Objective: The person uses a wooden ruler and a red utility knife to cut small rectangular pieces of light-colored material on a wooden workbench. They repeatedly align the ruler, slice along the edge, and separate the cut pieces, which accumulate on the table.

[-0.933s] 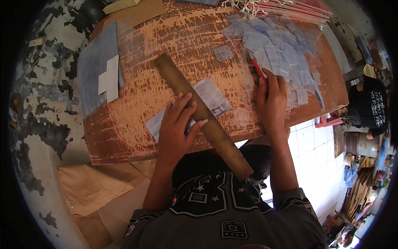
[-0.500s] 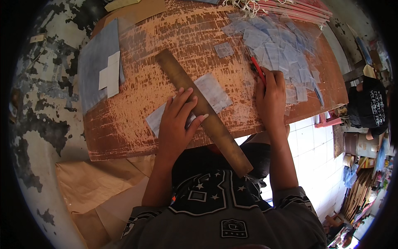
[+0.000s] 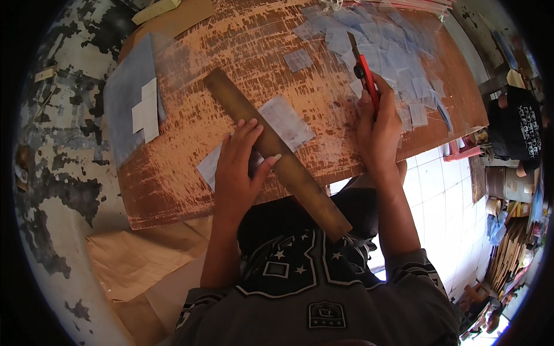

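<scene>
My left hand (image 3: 239,167) presses flat on a long brown wooden ruler (image 3: 277,153) that lies diagonally across a clear plastic sheet (image 3: 285,122) on the worn wooden table (image 3: 242,63). The ruler's near end sticks out past the table's front edge. My right hand (image 3: 378,130) grips a red utility knife (image 3: 363,72), its blade pointing away from me, right of the ruler and beside a heap of small clear plastic pieces (image 3: 386,52).
A grey-blue sheet (image 3: 124,106) with small white cards (image 3: 145,109) on it lies at the table's left. Brown paper (image 3: 138,259) lies on the floor at lower left. A single plastic square (image 3: 299,59) sits mid-table. Clutter and a red stool (image 3: 461,151) stand on the right.
My right hand has lifted the red knife clear of the plastic heap, so more of it shows. My left hand stays on the ruler.
</scene>
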Available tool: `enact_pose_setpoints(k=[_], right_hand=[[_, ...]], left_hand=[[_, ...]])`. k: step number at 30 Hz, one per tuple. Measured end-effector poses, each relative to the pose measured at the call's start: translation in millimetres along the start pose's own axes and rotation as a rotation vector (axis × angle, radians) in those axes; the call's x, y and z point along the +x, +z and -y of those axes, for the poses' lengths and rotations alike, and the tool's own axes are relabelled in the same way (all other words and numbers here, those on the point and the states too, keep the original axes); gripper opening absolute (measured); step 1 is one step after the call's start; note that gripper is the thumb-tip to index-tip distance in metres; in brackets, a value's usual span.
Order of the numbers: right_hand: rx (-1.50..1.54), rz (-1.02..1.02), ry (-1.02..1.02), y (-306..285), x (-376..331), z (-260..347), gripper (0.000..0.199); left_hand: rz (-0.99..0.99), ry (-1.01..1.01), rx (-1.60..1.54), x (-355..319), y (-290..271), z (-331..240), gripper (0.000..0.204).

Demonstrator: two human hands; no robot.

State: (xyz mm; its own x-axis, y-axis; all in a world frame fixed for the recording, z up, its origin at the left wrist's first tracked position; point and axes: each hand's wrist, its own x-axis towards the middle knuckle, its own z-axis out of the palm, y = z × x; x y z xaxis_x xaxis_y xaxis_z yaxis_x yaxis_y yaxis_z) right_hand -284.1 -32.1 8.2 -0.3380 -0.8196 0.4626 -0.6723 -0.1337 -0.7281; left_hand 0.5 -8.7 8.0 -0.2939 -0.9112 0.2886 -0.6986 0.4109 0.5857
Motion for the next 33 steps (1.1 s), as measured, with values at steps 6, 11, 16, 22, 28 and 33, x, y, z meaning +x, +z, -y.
enact_pose_setpoints(k=[6, 11, 16, 22, 28, 33], right_hand=[[0.185, 0.243, -0.065, -11, -18, 34, 0.054], [0.172, 0.523, -0.010, -7, -36, 60, 0.050], [0.050, 0.620, -0.017, -1, -37, 77, 0.050], [-0.037, 0.674, -0.058, 6, -38, 86, 0.053], [-0.132, 0.675, -0.114, 7, -38, 91, 0.057], [-0.202, 0.692, -0.126, 4, -39, 100, 0.063]], left_hand=[[0.013, 0.039, 0.042, -2, -2, 1, 0.051], [0.005, 0.052, 0.035, -3, -1, 3, 0.045], [-0.001, 0.038, 0.020, -3, -2, 1, 0.046], [0.005, 0.039, 0.031, -3, 0, 3, 0.047], [0.006, 0.059, 0.059, -3, -1, 4, 0.044], [0.014, 0.042, 0.045, -3, -1, 4, 0.046]])
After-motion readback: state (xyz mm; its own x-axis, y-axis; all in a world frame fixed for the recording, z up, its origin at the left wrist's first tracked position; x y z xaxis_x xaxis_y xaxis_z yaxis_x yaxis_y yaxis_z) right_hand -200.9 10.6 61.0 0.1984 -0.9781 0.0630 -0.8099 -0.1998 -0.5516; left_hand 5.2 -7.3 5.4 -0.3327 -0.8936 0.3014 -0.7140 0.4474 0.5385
